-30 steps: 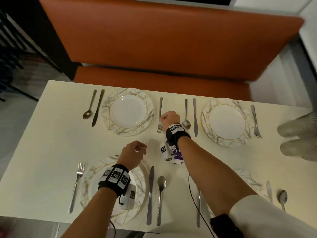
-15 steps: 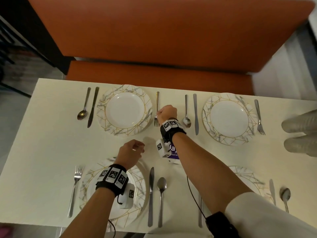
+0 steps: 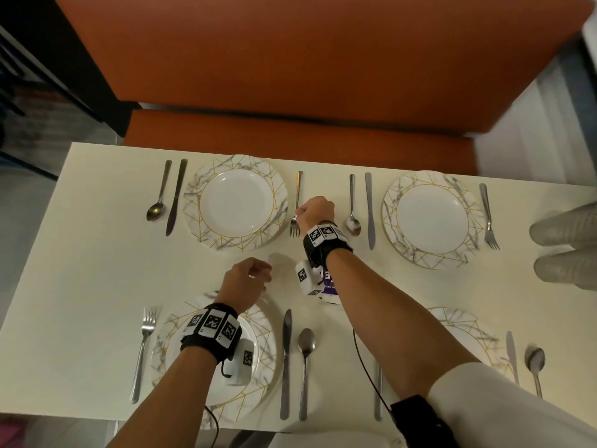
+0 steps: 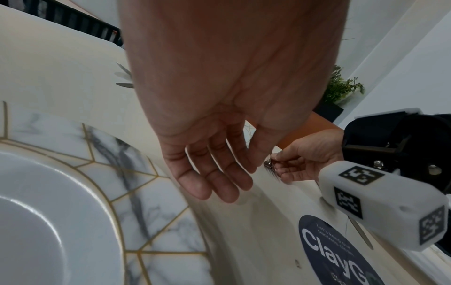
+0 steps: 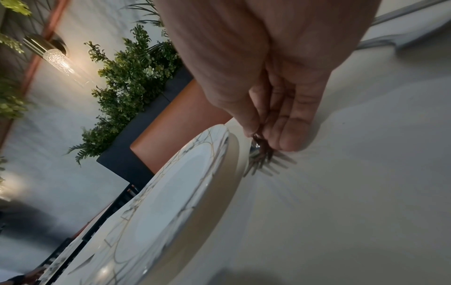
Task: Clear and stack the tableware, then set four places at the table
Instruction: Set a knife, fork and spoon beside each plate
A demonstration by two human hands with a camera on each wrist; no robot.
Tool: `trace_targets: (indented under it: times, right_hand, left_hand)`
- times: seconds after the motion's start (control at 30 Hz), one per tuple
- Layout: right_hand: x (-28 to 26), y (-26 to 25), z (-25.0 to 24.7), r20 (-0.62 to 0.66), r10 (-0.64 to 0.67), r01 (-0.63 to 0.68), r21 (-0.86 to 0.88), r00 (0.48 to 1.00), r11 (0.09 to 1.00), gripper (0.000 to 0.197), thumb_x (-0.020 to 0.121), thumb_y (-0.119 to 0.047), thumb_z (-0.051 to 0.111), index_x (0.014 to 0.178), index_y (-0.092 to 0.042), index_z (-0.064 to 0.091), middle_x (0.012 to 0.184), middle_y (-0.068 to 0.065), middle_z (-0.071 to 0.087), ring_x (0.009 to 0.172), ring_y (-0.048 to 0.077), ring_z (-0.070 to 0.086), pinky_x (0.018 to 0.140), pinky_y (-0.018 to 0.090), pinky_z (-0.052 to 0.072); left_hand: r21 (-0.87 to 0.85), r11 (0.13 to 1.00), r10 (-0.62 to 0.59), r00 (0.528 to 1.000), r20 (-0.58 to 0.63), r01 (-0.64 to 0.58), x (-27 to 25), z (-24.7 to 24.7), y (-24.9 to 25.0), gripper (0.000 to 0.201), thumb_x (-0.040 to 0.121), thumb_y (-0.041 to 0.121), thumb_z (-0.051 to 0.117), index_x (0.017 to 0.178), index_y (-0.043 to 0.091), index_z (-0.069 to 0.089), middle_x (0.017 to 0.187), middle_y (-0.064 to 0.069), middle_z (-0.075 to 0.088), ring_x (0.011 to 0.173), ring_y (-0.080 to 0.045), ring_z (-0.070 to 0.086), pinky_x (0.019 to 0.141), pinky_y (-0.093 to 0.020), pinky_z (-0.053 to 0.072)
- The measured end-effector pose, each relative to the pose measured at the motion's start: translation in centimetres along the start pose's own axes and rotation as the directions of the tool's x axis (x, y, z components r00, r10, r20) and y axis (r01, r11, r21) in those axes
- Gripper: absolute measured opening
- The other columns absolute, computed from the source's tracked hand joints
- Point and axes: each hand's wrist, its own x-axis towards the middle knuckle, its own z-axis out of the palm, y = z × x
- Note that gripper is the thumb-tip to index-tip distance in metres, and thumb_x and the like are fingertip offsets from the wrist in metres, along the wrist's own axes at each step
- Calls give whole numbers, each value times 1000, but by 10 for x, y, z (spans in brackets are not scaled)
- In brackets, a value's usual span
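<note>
Four plates sit on the table, and the bare white centres that show hold no food or cutlery: the far left plate, the far right plate, the near left plate partly under the left forearm, and the near right plate mostly hidden by the right arm. The right hand pinches a fork near its neck, thumb and fingertips closed on it; the fork lies just beside the far left plate's right edge, tines toward the person. The left hand hovers above the table between the two left plates, fingers loosely curled and holding nothing. Compared with half a second ago, the fork lies in the same spot beside that plate, the right hand grips it as before, and the left hand has barely shifted.
</note>
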Motion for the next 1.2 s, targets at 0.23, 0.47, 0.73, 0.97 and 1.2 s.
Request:
trace_targets:
  times: [0.23, 0.47, 0.73, 0.97, 1.2]
  right_hand:
    - [-17, 3, -9, -5, -65, 64, -68, 998, 996, 17, 91, -13, 62, 86, -3, 75, 85, 11, 74, 81, 28, 70, 75, 39, 62]
    - [-45, 22, -23, 16, -155, 156, -20, 988, 988, 17, 91, -10, 58, 88, -16, 74, 93, 1, 73, 84, 18, 66, 66, 24, 49]
    - [-105, 68, -60, -55, -249, 252, 79, 967, 964, 19, 93, -6, 57, 94, -12, 75, 88, -6, 70, 77, 7, 62, 70, 17, 53]
    - [-174, 122, -102, -237, -228, 259, 109, 944, 960, 15, 90, -12, 63, 92, -14, 77, 84, -5, 73, 72, 8, 62, 76, 29, 56]
    - [-228, 182, -156, -335, -148, 226, 209, 930, 951, 17, 88, -9, 62, 90, -16, 77, 73, -3, 74, 63, 3, 67, 76, 36, 61]
  left_hand:
    - [18, 1000, 5, 1000, -3, -5, -6, -5, 7, 15, 101, 17, 58, 107, 20, 71, 90, 6, 77, 74, -13, 74, 63, -18, 50]
    - [47, 998, 51, 999, 1, -51, -18, -5, 18, 13, 101, 18, 59, 105, 19, 72, 87, 7, 77, 74, -14, 74, 65, -24, 54]
    - [38, 989, 140, 988, 59, -143, -44, 14, 32, 15, 100, 14, 58, 104, 16, 72, 91, -1, 77, 75, -14, 71, 59, -15, 47]
    - [63, 955, 280, 951, 131, -290, -76, 53, 60, 11, 98, 18, 62, 103, 19, 72, 94, -4, 75, 79, -21, 72, 69, -28, 54]
    - [87, 892, 417, 880, 226, -445, -112, 112, 105, 8, 98, 19, 64, 96, 22, 71, 87, -2, 74, 77, -20, 70, 72, -28, 52]
